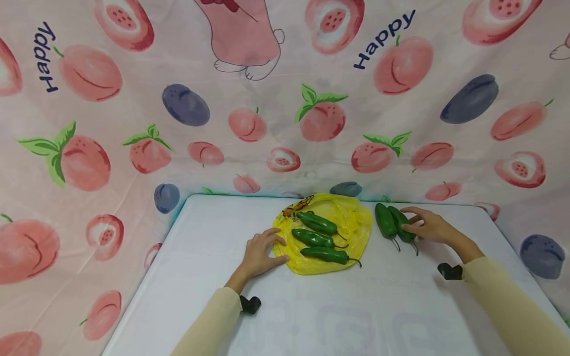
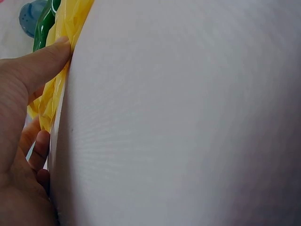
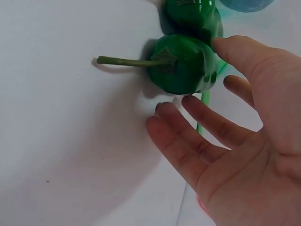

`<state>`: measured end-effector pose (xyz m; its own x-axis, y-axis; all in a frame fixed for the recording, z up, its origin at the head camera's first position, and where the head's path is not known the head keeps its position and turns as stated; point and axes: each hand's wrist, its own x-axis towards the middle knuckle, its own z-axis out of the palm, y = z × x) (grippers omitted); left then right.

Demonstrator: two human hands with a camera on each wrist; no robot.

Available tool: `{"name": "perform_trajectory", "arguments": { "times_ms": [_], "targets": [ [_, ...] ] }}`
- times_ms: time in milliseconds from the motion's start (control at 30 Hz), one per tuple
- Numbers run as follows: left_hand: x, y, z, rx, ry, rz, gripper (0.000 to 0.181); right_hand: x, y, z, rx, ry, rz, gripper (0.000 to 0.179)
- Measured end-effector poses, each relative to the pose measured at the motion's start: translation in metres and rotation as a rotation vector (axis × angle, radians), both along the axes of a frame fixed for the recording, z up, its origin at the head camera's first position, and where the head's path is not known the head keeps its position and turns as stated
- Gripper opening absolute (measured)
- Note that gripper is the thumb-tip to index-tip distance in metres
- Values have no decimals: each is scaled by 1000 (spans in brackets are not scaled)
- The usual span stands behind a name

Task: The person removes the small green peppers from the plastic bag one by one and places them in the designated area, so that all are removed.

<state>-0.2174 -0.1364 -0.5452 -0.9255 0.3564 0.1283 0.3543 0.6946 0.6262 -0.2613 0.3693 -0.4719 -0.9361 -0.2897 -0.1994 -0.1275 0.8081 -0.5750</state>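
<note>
A yellow plastic bag (image 1: 356, 217) lies flat on the table, with three glossy green peppers (image 1: 313, 239) in a stack of rows on it. My left hand (image 1: 258, 254) rests at the bag's left edge, thumb and fingers spread apart; in the left wrist view its thumb (image 2: 44, 63) touches the yellow plastic. To the right of the bag, two more green peppers (image 1: 385, 221) lie side by side, stems toward me. My right hand (image 1: 431, 227) is at the outer one (image 3: 181, 66), its thumb touching or very near it and its fingers loosely bent beside it.
The white table (image 1: 338, 316) stretches toward me in front of the bag. A fruit-printed cloth (image 1: 267, 99) rises behind the table and hangs on both sides. An orange-and-black butterfly figure (image 1: 298, 206) lies at the bag's upper left.
</note>
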Motion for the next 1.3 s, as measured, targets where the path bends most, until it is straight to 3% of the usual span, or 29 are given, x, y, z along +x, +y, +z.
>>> {"name": "perform_trajectory", "arguments": {
  "times_ms": [167,667,1300],
  "targets": [
    [-1,0,-3,-4,1,0,32,1,-4,4,26,53,-8,68],
    [-1,-1,-3,-8,10,5,32,-2,-32,8,-95,309,-1,73],
    [-1,-1,-2,4,10,-2,32,-11,-67,11,-157,382,28,73]
  ]
}}
